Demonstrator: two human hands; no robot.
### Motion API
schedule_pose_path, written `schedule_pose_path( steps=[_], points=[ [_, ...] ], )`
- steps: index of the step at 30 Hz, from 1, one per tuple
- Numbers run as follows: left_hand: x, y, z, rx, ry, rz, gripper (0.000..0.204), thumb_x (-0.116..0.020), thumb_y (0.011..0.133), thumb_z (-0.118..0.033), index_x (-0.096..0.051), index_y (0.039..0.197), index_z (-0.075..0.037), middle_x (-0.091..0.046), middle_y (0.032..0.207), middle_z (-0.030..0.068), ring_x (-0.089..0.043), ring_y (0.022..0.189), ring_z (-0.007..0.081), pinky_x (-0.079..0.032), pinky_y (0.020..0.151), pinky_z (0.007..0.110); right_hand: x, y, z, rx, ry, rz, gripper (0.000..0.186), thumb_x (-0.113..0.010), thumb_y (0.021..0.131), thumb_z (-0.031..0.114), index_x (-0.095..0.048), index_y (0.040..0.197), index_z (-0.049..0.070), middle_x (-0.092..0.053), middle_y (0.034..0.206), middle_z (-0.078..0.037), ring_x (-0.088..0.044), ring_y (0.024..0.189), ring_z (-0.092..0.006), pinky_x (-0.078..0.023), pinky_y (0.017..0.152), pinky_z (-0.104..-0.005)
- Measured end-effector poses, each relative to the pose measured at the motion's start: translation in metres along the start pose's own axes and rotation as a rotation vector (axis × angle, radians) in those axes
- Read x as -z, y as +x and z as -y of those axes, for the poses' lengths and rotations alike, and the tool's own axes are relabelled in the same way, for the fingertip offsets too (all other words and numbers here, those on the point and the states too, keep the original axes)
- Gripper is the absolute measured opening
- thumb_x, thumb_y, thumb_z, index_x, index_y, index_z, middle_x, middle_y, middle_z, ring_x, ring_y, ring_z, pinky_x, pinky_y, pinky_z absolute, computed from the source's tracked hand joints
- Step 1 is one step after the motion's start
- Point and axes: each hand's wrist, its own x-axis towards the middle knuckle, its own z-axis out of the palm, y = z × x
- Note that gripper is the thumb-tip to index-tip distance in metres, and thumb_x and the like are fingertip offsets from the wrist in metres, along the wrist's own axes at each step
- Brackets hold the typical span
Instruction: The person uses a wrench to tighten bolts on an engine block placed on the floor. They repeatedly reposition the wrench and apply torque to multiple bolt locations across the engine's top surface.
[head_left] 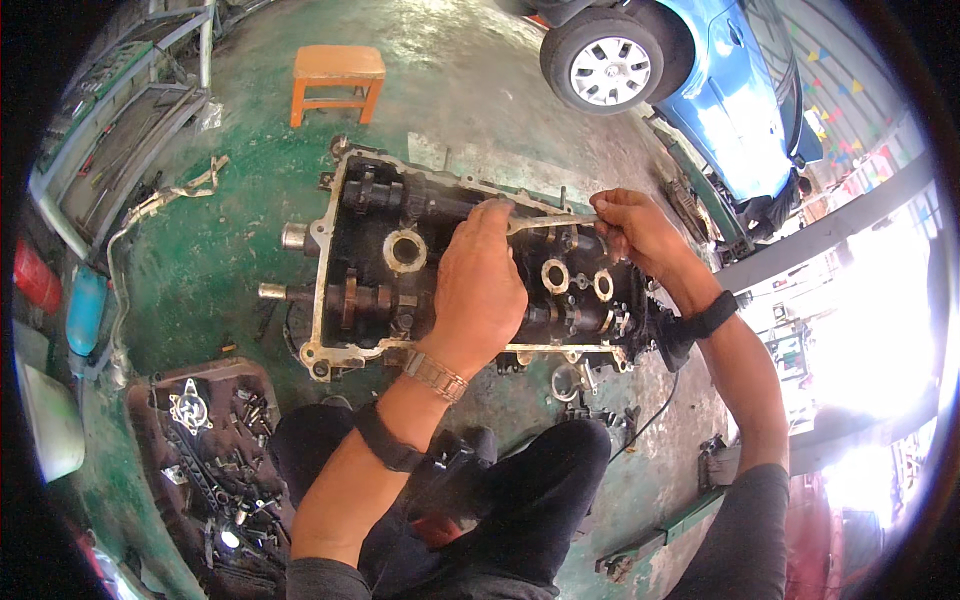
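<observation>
An open engine cylinder head (330, 270) lies in front of me, dark and oily inside, with a pale metal rim and round ringed openings. Over its far side, a slim silver wrench (558, 221) spans the gap between my hands. My right hand (640, 232) pinches its right end between thumb and fingers. The fingers of my left hand (480, 280) are bent together at the wrench's other end; their tips are partly hidden behind the hand. A light round tube opening (405, 250) shows just left of my left hand.
A brown tray (150, 400) of bolts and metal parts sits at the lower left. Beyond the engine stands an orange stool (338, 65). A blue car (715, 70) is at the upper right, beside a grey lift post (830, 225). A bent pipe (122, 260) lies on the left floor.
</observation>
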Motion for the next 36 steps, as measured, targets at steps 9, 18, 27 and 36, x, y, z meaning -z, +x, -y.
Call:
schedule_pose_path(
  steps=[9,18,27,36],
  points=[
    [0.005,0.005,-0.004,0.223,-0.18,0.05,0.036,-0.055,0.086,0.008,-0.055,0.122,0.005,-0.06,0.118,0.0237,-0.054,0.112,0.0429,-0.045,0.098,0.049,-0.029,0.038,0.026,0.107,0.148,-0.071,0.015,-0.065,0.099,0.018,-0.06,0.094,0.005,-0.059,0.072,0.0,-0.053,0.055,-0.0082,-0.048,0.053,-0.0249],
    [0.006,0.008,-0.006,0.33,-0.309,-0.053,0.022,-0.052,0.089,0.008,-0.057,0.11,0.006,-0.065,0.103,0.0257,-0.062,0.098,0.0446,-0.049,0.087,0.049,-0.079,0.071,0.058,0.332,-0.238,-0.163,0.024,-0.072,0.091,0.019,-0.065,0.101,-0.001,-0.056,0.071,0.001,-0.052,0.061,-0.0076,-0.043,0.054,-0.0251],
    [-0.002,0.003,-0.009,0.561,-0.651,-0.211,0.025,-0.046,0.096,0.009,-0.055,0.119,0.005,-0.065,0.107,0.0165,-0.066,0.095,0.0246,-0.052,0.087,0.035,-0.129,0.067,0.072,0.77,-0.547,-0.217,0.045,-0.073,0.09,0.015,-0.06,0.129,-0.004,-0.073,0.095,-0.016,-0.067,0.081,-0.0161,-0.054,0.076,-0.0325],
    [-0.002,-0.001,0.001,0.433,-0.825,-0.275,0.022,-0.048,0.099,0.002,-0.058,0.119,0.004,-0.066,0.107,0.0097,-0.062,0.1,0.0138,-0.05,0.086,0.029,-0.162,-0.009,0.078,1.216,-0.673,0.072,0.038,-0.068,0.084,0.009,-0.061,0.122,0.002,-0.069,0.084,-0.021,-0.067,0.072,-0.0434,-0.054,0.063,-0.0503]
  ],
)
